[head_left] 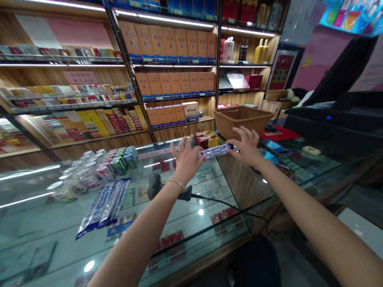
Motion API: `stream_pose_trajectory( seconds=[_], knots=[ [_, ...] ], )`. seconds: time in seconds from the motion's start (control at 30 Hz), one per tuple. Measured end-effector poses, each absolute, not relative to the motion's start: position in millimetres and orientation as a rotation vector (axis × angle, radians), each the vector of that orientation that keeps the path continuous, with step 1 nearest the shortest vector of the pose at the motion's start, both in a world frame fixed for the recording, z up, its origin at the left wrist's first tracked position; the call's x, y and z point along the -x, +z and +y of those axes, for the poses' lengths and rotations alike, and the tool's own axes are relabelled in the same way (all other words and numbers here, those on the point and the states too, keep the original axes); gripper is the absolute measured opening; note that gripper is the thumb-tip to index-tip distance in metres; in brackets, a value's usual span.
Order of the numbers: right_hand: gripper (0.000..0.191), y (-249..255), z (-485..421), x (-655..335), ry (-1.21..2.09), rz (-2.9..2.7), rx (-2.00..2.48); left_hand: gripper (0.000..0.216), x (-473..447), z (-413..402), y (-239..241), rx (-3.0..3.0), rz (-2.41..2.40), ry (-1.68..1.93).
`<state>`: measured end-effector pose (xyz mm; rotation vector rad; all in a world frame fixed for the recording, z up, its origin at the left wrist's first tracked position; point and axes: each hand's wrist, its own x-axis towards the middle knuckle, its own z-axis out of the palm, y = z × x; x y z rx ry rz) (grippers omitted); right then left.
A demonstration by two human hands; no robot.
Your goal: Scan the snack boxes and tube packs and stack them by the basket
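Between my two hands I hold a small stick-shaped candy pack, blue and white with a red spot at its left end. My left hand pinches the left end, its other fingers raised and spread. At the right end, my right hand grips the pack between thumb and fingers. Just behind it stands a stack of red and yellow small boxes. Below my left wrist, a black barcode scanner lies on the glass counter, partly hidden by my forearm.
Several long blue-white packets lie on the counter's left, before rows of small jars and tubs. A wicker basket stands beyond my right hand. The scanner's cable runs right. Stocked shelves line the back; a black monitor is at right.
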<state>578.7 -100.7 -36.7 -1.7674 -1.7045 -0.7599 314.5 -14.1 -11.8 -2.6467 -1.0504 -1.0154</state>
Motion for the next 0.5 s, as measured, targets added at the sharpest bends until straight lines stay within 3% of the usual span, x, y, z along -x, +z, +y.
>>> stream_pose_trajectory(
  seconds=[0.5],
  knots=[
    [0.018,-66.4,-69.1,-589.6,-0.983,-1.84,1.809,0.014,-354.0,18.3,-39.1,2.635,-0.934,-0.825]
  ],
)
